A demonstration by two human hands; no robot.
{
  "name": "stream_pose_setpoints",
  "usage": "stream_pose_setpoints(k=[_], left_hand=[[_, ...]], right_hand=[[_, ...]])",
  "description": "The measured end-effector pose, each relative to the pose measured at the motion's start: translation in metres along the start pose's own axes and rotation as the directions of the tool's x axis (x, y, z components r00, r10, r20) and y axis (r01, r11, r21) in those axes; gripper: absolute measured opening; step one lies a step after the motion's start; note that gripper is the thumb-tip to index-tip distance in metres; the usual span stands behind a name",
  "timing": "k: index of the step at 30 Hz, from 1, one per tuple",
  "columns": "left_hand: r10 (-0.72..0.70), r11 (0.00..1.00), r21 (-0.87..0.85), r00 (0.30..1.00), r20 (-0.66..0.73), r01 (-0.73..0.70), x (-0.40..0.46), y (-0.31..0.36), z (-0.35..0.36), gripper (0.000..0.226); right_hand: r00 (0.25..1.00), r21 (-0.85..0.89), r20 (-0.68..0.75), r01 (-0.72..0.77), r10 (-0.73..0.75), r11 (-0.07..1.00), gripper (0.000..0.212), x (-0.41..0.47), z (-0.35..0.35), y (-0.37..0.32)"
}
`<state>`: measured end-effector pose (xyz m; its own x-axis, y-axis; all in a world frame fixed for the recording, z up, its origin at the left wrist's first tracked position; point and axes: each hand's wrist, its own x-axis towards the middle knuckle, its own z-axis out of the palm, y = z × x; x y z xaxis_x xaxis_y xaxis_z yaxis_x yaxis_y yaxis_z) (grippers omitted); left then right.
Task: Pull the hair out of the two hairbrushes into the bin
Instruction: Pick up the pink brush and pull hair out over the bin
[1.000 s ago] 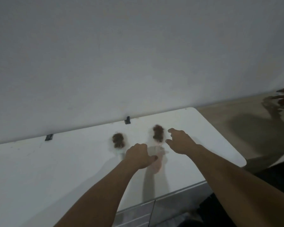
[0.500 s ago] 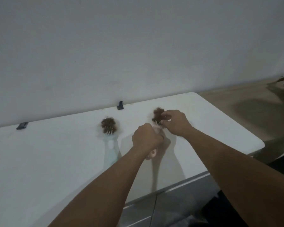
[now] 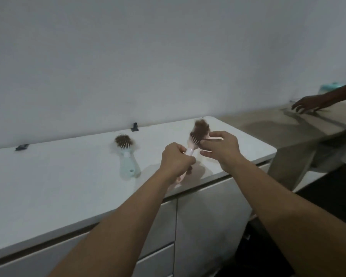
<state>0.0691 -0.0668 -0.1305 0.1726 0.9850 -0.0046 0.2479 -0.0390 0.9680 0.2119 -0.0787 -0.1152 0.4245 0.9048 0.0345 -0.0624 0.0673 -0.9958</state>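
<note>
Left hand (image 3: pixel 176 160) grips the pink hairbrush (image 3: pixel 192 145) by its handle, lifted off the white counter (image 3: pixel 48 186), long axis running up and away from the wrist. Right hand (image 3: pixel 220 148), just beside the brush head, pinches the brown hair clump (image 3: pixel 201 128) at its near edge, so the pull likely goes rightward. A pale blue hairbrush (image 3: pixel 127 158), hair-filled, lies flat to the left. No bin is in view.

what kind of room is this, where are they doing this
Probably a home room, perhaps a bathroom or bedroom, though that is uncertain: a long white countertop sits over white cabinet drawers against a plain pale wall, with a pale blue plastic hairbrush lying on it.
</note>
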Motion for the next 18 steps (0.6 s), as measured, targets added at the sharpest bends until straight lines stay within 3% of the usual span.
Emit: stream_pose_setpoints(k=[4, 8, 13, 18], left_hand=[[0.099, 0.995, -0.031, 0.993, 0.066, -0.097, -0.046, 0.006, 0.005, 0.046], [0.142, 0.989, -0.068, 0.974, 0.178, -0.132, -0.091, -0.002, 0.014, 0.03], [0.059, 0.998, -0.05, 0.936, 0.346, -0.045, -0.137, -0.036, 0.035, 0.041], [-0.024, 0.998, -0.041, 0.935, 0.353, 0.04, -0.175, -0.078, 0.061, 0.028]], right_hand=[[0.999, 0.166, -0.015, -0.048, 0.051, 0.985, 0.031, -0.051, -0.023, -0.016], [0.995, 0.144, -0.088, -0.034, 0.047, 0.989, 0.014, -0.097, -0.045, -0.002], [0.991, 0.045, -0.13, -0.029, 0.035, 0.999, 0.01, -0.149, -0.078, 0.034], [0.98, -0.033, -0.195, -0.033, 0.026, 0.999, 0.02, -0.185, -0.099, 0.084]])
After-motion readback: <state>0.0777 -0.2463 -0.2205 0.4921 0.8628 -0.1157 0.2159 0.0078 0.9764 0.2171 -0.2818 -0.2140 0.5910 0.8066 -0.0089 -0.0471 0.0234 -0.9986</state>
